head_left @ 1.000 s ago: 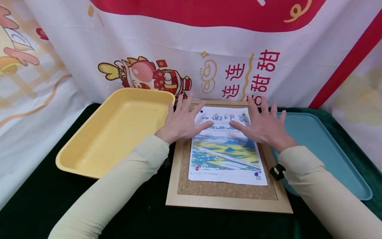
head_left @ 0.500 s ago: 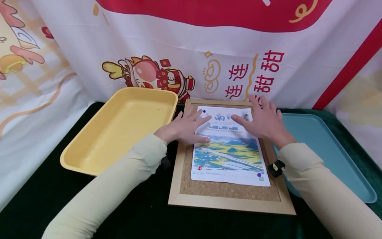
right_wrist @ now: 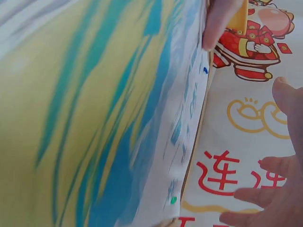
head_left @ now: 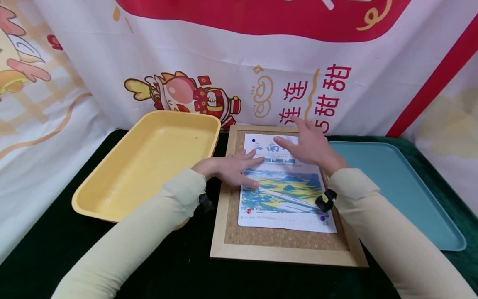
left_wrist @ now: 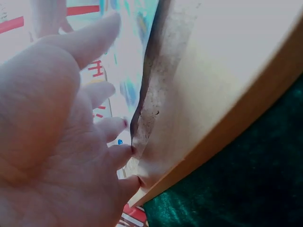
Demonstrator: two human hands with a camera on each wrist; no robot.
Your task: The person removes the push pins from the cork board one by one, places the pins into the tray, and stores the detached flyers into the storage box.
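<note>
A printed landscape poster [head_left: 287,178] lies on a wood-framed cork board [head_left: 287,238]. Pushpins mark its corners: dark blue [head_left: 253,140], red [head_left: 249,211], purple [head_left: 323,218] and, in the right wrist view, green [right_wrist: 173,200]. My left hand [head_left: 235,169] spreads its fingers over the poster's left edge; in the left wrist view its fingertips [left_wrist: 124,150] are by the paper's border, though firm contact is hard to tell. Above the poster's upper right part is my right hand [head_left: 308,145], fingers extended and holding nothing. It hides the top right corner in the head view.
A yellow tray [head_left: 149,158] stands left of the board, and a blue tray [head_left: 403,187] lies to its right, partly behind the right forearm. Dark green cloth [head_left: 179,270] covers the table. A printed white curtain [head_left: 224,50] hangs directly behind.
My left hand has slid down along the poster's left edge, toward me. My right hand has shifted left from the right edge to above the heading. Poster and board stay in place.
</note>
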